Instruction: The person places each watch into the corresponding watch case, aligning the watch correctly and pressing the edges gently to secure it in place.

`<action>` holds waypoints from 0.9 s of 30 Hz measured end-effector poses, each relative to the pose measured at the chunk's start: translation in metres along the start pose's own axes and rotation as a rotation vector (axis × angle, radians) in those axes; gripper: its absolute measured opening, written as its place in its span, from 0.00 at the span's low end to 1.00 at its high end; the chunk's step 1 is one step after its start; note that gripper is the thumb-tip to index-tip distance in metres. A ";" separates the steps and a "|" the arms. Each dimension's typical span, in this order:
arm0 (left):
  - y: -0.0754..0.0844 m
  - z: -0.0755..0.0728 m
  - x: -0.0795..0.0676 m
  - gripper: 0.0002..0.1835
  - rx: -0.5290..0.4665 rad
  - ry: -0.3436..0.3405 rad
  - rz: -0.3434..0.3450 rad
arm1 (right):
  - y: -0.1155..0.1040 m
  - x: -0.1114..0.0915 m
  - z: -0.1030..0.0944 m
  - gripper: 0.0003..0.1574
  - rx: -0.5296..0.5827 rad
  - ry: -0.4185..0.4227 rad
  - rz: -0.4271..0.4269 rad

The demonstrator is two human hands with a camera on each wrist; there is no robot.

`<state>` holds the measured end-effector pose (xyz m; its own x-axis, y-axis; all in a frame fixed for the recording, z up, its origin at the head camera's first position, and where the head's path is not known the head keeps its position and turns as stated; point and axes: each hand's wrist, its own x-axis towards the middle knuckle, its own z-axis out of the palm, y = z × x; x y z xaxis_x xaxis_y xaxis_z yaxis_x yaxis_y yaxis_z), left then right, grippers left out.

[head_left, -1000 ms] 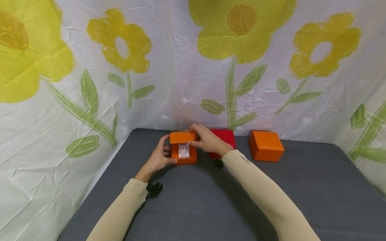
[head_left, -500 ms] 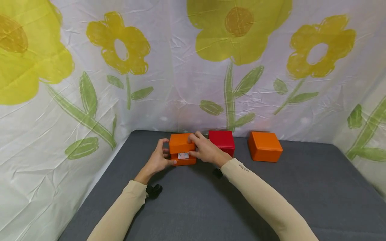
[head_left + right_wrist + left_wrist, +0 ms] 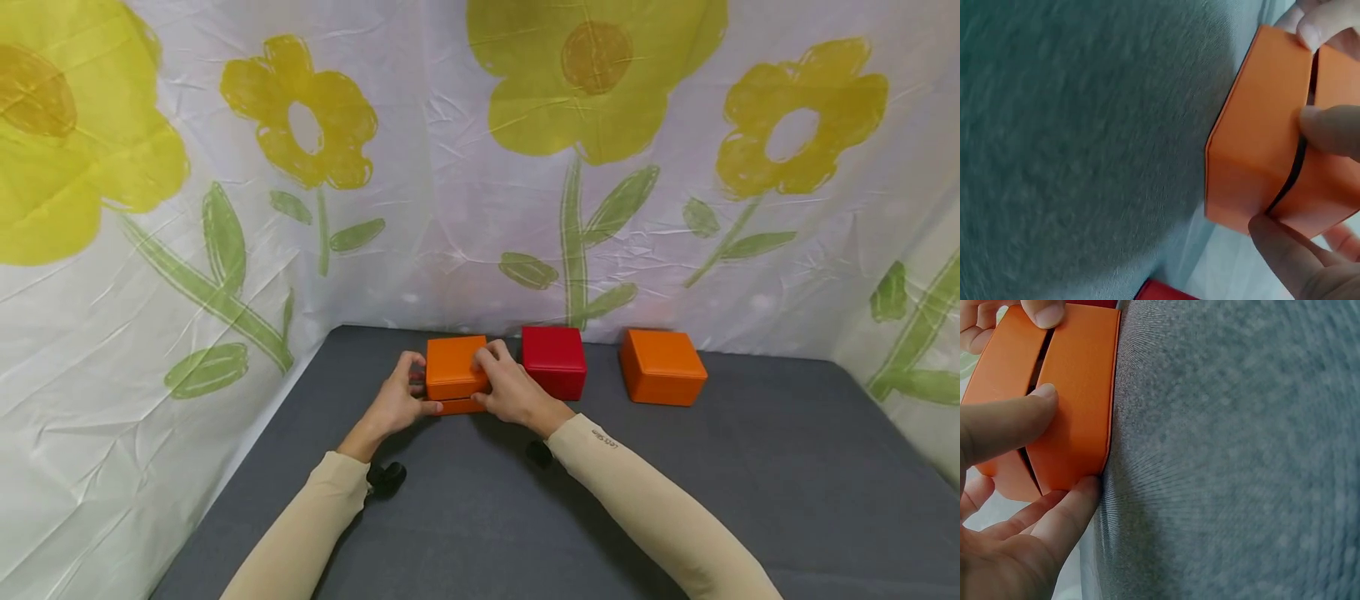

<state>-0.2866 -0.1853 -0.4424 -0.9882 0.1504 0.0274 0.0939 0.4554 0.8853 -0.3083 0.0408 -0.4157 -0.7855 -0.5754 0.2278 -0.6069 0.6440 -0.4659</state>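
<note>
An orange watch box (image 3: 456, 367) stands on the grey table, its lid lowered almost onto the base. A thin dark gap runs between lid and base along the front in both wrist views. My left hand (image 3: 396, 403) grips the box at its left, the thumb on the front by the gap and fingers around the side. On the right, my right hand (image 3: 514, 392) holds the lid, thumb at the front and fingers at the top and side. The watch inside is hidden by the lid.
Just right of the held box stands a red box (image 3: 553, 362). Farther right sits another orange box (image 3: 662, 367). Grey cloth covers the table (image 3: 480, 517); behind it hangs a white sheet (image 3: 442, 250) with yellow flowers.
The lid has swung forward and down over the base under my right hand, covering the watch. My right hand has come lower and nearer, while the left hand kept its place.
</note>
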 end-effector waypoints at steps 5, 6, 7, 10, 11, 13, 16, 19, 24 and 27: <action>0.001 0.000 0.001 0.36 -0.012 -0.006 -0.004 | -0.003 0.000 0.002 0.25 -0.010 0.014 0.034; 0.001 0.000 0.001 0.36 -0.013 -0.008 -0.003 | -0.003 0.000 0.002 0.25 -0.007 0.012 0.039; 0.001 0.000 0.000 0.36 -0.011 -0.012 0.000 | -0.003 0.000 0.002 0.25 -0.002 0.010 0.045; 0.001 -0.002 -0.001 0.35 0.004 -0.018 0.010 | -0.003 -0.001 0.003 0.25 0.045 0.014 0.075; 0.001 -0.003 -0.001 0.35 0.009 -0.018 0.013 | -0.002 -0.001 0.003 0.25 0.066 0.019 0.097; 0.002 -0.004 -0.002 0.34 0.024 -0.013 0.016 | -0.001 -0.002 0.004 0.26 0.121 0.032 0.149; 0.006 -0.006 -0.003 0.32 0.045 0.000 0.021 | -0.001 -0.005 0.003 0.29 0.200 0.056 0.228; 0.009 -0.007 -0.004 0.31 0.061 0.016 0.020 | -0.002 -0.007 0.002 0.32 0.289 0.063 0.275; 0.009 -0.007 -0.002 0.31 0.068 0.033 0.013 | -0.001 -0.009 0.003 0.35 0.404 0.058 0.298; 0.007 -0.006 0.001 0.30 0.059 0.037 0.013 | -0.001 -0.008 0.005 0.34 0.410 0.067 0.308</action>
<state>-0.2874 -0.1876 -0.4333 -0.9905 0.1251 0.0570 0.1130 0.5047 0.8559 -0.3014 0.0426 -0.4211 -0.9344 -0.3481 0.0748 -0.2590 0.5202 -0.8138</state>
